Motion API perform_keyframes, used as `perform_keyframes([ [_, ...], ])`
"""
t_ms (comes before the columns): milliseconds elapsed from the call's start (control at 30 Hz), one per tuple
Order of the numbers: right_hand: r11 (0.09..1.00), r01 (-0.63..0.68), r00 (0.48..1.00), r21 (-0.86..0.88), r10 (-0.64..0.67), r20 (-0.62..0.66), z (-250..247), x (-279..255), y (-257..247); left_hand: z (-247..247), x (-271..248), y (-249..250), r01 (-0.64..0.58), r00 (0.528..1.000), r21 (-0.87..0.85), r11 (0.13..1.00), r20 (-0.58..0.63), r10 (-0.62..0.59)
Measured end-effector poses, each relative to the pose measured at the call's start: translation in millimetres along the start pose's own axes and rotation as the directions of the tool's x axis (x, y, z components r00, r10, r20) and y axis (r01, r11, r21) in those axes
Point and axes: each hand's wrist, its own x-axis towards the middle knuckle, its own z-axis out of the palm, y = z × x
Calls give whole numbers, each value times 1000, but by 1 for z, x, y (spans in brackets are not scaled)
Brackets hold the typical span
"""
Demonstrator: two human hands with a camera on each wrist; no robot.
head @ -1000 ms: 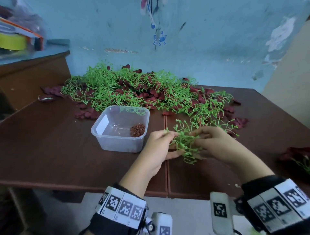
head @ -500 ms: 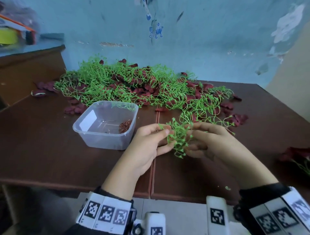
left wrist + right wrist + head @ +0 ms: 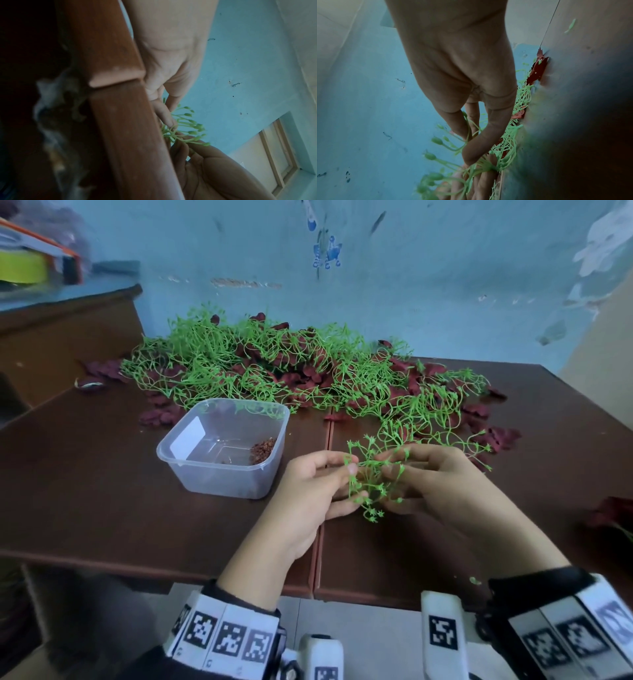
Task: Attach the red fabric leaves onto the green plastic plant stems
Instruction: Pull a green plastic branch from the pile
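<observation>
Both hands hold one green stem cluster (image 3: 371, 477) just above the bench (image 3: 102, 491), near its front edge. The left hand (image 3: 308, 494) pinches a branch tip between thumb and forefinger; the right hand (image 3: 442, 484) curls its fingers round the other side of the same sprig. Neither hand seems to carry a red leaf, though the wrist views are too dim to be sure.

The loose red fabric leaves (image 3: 301, 378) lie tangled under the heap of green stems (image 3: 267, 361) at the back of the bench, well apart from the hands. That is the main risk: reaching in for a leaf may snag neighbouring stems and drag a clump forward, perhaps into the clear plastic tub (image 3: 222, 446) just left of the hands.

The sprig's thin branches splay in all directions, so pressing a leaf on a tip may bend the branch aside instead of seating it. Letting go with either hand would let the springy cluster twist. Held so close to the front edge, a dropped sprig or leaf could fall off the bench.
</observation>
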Motion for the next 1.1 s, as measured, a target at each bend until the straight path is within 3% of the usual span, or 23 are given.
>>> perform_keyframes([
  [400, 983, 164, 986, 87, -166, 17, -1, 4, 3, -5, -7, 10, -117, 993, -28, 993, -12, 117],
  [567, 973, 197, 980, 121, -191, -61, -2, 3, 11, -6, -8, 12, -148, 989, 17, 989, -22, 148],
  [833, 965, 253, 962, 66, -244, -124, -2, -4, 20, -6, -8, 8, -138, 990, 64, 988, 11, 138],
  [1100, 967, 255, 965, -1, -255, -63, 2, -8, 27, -8, -3, 3, -144, 989, 67, 987, -12, 145],
])
